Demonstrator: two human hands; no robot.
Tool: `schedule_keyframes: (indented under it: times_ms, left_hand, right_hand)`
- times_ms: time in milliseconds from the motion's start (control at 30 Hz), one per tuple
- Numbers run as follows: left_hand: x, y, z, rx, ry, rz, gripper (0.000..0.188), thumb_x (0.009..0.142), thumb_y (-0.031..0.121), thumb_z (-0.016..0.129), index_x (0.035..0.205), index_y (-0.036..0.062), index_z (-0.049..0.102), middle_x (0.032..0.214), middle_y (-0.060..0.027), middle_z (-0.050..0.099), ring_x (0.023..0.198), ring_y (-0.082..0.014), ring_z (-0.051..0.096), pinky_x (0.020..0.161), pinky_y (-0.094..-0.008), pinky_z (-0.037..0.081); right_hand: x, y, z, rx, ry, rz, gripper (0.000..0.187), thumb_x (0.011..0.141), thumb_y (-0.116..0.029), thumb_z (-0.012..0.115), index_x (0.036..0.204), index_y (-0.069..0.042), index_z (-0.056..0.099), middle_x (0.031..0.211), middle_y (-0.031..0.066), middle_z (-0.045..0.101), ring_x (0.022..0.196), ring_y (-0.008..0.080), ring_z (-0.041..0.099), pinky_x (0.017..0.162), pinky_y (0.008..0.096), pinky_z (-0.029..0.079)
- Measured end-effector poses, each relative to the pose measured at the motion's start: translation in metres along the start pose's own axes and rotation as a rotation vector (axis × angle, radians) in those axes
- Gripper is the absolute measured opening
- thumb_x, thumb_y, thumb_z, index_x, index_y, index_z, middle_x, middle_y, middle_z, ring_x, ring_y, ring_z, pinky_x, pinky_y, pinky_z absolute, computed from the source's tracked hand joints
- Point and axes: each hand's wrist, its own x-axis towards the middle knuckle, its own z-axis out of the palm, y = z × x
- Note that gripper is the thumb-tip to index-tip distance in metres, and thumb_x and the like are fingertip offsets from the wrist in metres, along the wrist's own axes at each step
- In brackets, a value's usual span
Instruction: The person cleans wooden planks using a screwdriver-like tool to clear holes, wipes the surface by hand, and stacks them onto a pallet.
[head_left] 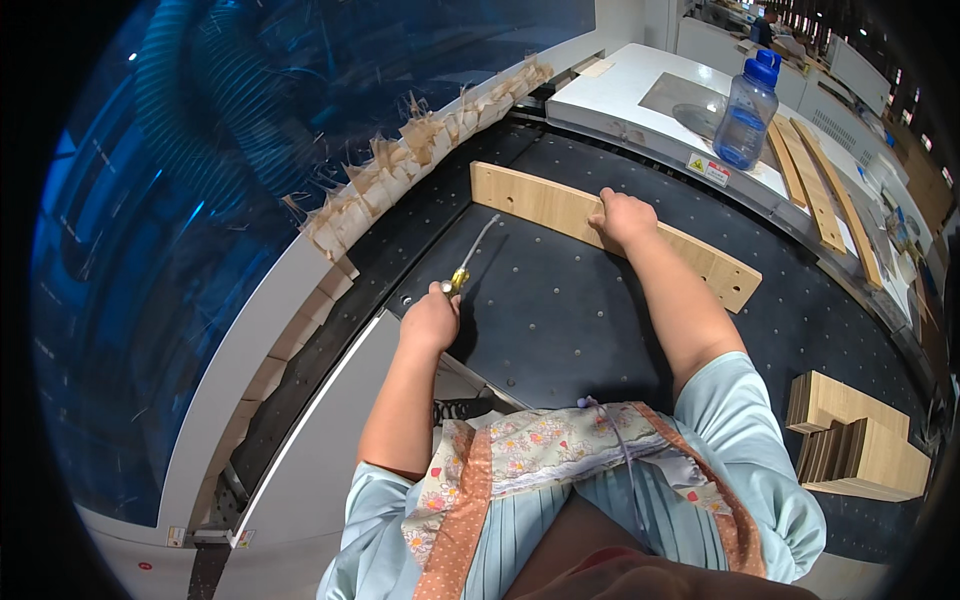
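Observation:
My left hand (430, 320) is closed around the yellow end of a slim tool (478, 247) with a long grey metal stem. The stem points up and away toward the board's left part, and its exact kind is unclear. My right hand (626, 218) grips the upper edge of a long light-wood board (555, 207) near its middle. That board stands on its long edge, slanting from far left to near right across the dark machine table (560, 310). Small drilled holes show near both its ends.
Stacked short wooden panels (860, 440) lie at the right. Beyond the table, a white ledge (620, 90) carries a blue-capped water bottle (746, 110) and several wood strips (810, 190). Ragged beige flaps (400, 165) edge the blue machine window (300, 90) at left.

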Motion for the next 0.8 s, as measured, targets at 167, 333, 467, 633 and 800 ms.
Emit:
schedule_keyframes:
  times_ms: [167, 333, 467, 633, 800]
  left_hand:
    - [0.023, 0.003, 0.012, 0.032, 0.016, 0.027, 0.038, 0.093, 0.032, 0.047, 0.106, -0.0039, 0.049, 0.092, -0.0247, 0.065, 0.089, -0.0411, 0.062, 0.078, -0.0484, 0.049]
    - [0.04, 0.015, 0.019, 0.035, -0.031, 0.021, 0.038, 0.093, 0.032, 0.046, 0.109, -0.0021, 0.049, 0.1, -0.024, 0.064, 0.096, -0.039, 0.061, 0.083, -0.0469, 0.047]
    - [0.053, 0.021, 0.017, 0.02, -0.052, -0.001, 0.038, 0.093, 0.032, 0.046, 0.111, -0.0014, 0.05, 0.106, -0.0233, 0.063, 0.102, -0.0371, 0.06, 0.087, -0.045, 0.047]
    - [0.062, 0.01, 0.012, 0.012, -0.018, 0.001, 0.039, 0.093, 0.033, 0.047, 0.11, -0.0024, 0.05, 0.104, -0.0236, 0.063, 0.1, -0.0376, 0.061, 0.087, -0.045, 0.047]
    - [0.075, 0.006, 0.01, -0.051, 0.063, 0.01, 0.043, 0.093, 0.034, 0.047, 0.107, -0.0056, 0.051, 0.1, -0.027, 0.063, 0.097, -0.0403, 0.06, 0.084, -0.0465, 0.047]
  right_hand:
    - [-0.009, 0.003, -0.006, -0.005, -0.048, -0.004, 0.043, 0.083, -0.042, 0.063, 0.107, -0.008, 0.053, 0.104, 0.0103, 0.065, 0.102, 0.0273, 0.061, 0.082, 0.0398, 0.05]
    - [-0.018, -0.003, -0.009, -0.014, -0.049, -0.005, 0.044, 0.083, -0.042, 0.063, 0.109, -0.009, 0.053, 0.104, 0.0103, 0.065, 0.102, 0.0269, 0.061, 0.083, 0.0391, 0.05]
    - [-0.011, 0.007, -0.002, 0.004, -0.03, -0.035, 0.05, 0.079, -0.048, 0.065, 0.108, -0.009, 0.052, 0.101, 0.0127, 0.066, 0.098, 0.0305, 0.062, 0.079, 0.042, 0.05]
    - [-0.013, 0.005, -0.006, 0.003, -0.056, -0.019, 0.049, 0.078, -0.047, 0.067, 0.106, -0.009, 0.055, 0.1, 0.0104, 0.066, 0.099, 0.0274, 0.062, 0.081, 0.0392, 0.05]
    - [-0.014, 0.007, -0.004, 0.004, -0.029, -0.043, 0.048, 0.078, -0.046, 0.067, 0.105, -0.009, 0.055, 0.1, 0.0104, 0.066, 0.098, 0.0272, 0.063, 0.081, 0.0387, 0.05]
